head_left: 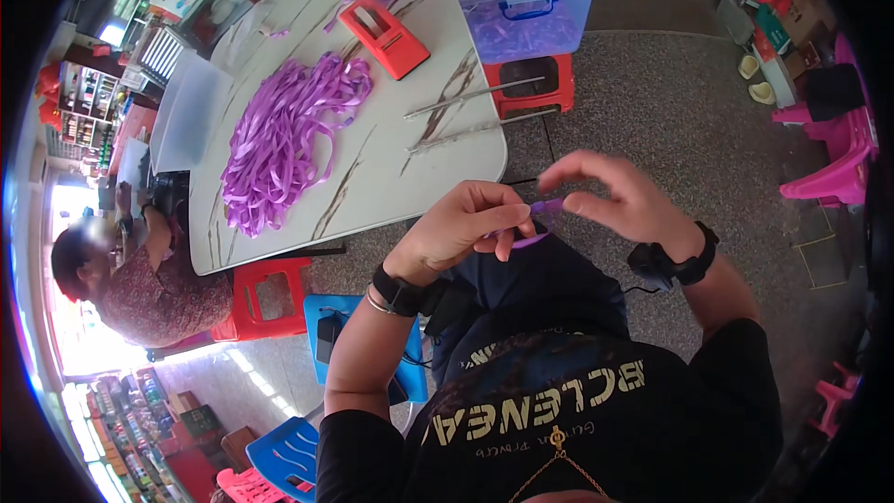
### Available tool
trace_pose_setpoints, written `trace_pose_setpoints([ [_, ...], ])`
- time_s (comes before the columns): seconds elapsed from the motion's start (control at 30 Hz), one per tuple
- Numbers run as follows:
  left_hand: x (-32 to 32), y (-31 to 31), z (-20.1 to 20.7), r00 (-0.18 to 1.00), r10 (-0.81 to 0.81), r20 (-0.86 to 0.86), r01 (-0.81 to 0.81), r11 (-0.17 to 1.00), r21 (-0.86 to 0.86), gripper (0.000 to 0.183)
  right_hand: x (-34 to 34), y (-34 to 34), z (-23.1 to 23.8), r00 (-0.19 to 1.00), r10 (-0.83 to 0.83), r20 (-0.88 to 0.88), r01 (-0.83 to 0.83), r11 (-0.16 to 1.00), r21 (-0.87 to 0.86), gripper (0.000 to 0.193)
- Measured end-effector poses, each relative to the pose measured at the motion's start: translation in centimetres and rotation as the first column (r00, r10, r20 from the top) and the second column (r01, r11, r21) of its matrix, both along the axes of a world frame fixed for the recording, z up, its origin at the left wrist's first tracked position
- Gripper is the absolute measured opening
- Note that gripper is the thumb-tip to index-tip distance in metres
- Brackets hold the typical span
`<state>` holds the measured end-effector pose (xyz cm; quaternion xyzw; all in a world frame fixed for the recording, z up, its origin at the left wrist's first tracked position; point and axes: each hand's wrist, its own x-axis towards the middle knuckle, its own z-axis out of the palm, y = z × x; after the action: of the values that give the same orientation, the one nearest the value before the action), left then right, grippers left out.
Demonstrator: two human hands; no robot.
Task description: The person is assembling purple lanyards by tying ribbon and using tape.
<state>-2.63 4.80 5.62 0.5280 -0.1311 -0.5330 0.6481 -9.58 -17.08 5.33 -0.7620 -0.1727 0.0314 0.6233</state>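
Note:
Above my lap, my left hand pinches a narrow purple ribbon between thumb and fingers. Part of the ribbon shows below those fingers; the rest is hidden by the hand. To its right, my right hand has its thumb and fingers apart, with the thumb tip close to the ribbon's end. Whether the thumb touches it I cannot tell. A large heap of purple ribbons lies on the marble-patterned table ahead and to the left.
A red tape dispenser-like holder and a thin metal rod lie on the table. At its right, a clear bin of purple ribbons rests above a red stool. Another person sits at left. A blue chair stands beside me.

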Motion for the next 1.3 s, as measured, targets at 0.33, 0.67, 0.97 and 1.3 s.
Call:
trace_pose_setpoints([
  [0.33, 1.4, -1.3, 0.2, 0.935, -0.176, 0.308, 0.206, 0.976, -0.069, 0.008, 1.6, -0.8, -0.5, 0.794, 0.358, -0.491, -0.157, 0.901, 0.404, 0.016],
  [0.67, 4.7, -3.9, 0.2, 0.562, -0.210, 0.800, 0.331, 0.944, 0.015, 0.015, 2.6, -3.9, -0.5, 0.760, 0.299, -0.577, -0.114, 0.936, 0.334, 0.018],
  [0.97, 10.6, -4.5, -2.8, 0.508, 0.194, 0.839, -0.326, 0.945, -0.021, 0.016, 8.4, -5.1, -7.1, 0.875, -0.458, -0.158, 0.467, 0.884, 0.029, 0.018],
  [1.3, 12.5, -5.8, -5.3, 0.485, 0.143, 0.863, -0.353, 0.935, 0.044, 0.016, 9.9, 0.6, -11.1, 0.911, -0.344, -0.229, 0.409, 0.834, 0.372, 0.020],
])
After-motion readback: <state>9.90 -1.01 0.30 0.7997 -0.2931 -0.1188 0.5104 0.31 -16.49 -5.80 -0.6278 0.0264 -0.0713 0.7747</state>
